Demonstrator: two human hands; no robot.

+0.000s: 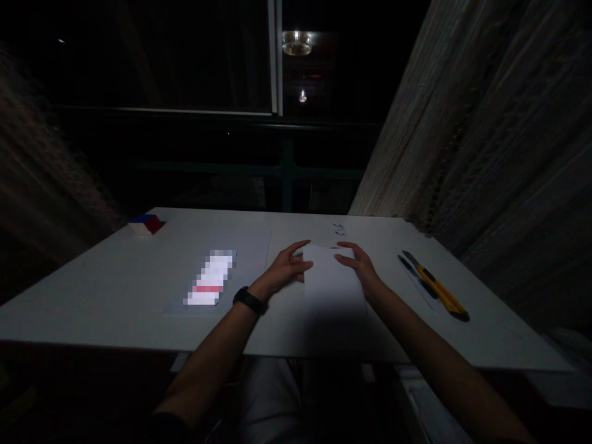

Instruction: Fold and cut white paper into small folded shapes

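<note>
Clock face laid flat on the table, centred on the sheet of paper, with 12 away from the person. Very dim light throughout.

Writing: looked for brands and labels; found nothing legible. Small dark marks on the tabletop at 12, too small to read. Blurred-out patch, white with a red band, on a larger sheet at 9; unreadable.

Sheet of paper: plain white, portrait, lying at the near middle of the table just ahead of the person. Shadowed at the near end by the forearms. Possibly lifted a little at the far end; too dark to be sure.

Left hand: at 10 to 11 of the sheet. Fingers spread and half-curled, not clenched, tips laid against the far part of the left edge. Black watch on that wrist.

Right hand: at 1 to 2. Fingers likewise open and bent, tips resting on the far right corner.

Surroundings:
- Yellow utility knife at 3, well apart from the right hand.
- Thin dark strip just beside the knife, on the side nearer the sheet; ruler or blade, cannot tell.
- Small red, blue and white block at 10, near the far left table corner.
- Curtain hanging at 2, beyond the table edge.
- Dark window at 12, with a lamp glinting in it.

In the way: only the forearms' shadow over the near end of the sheet.
</note>
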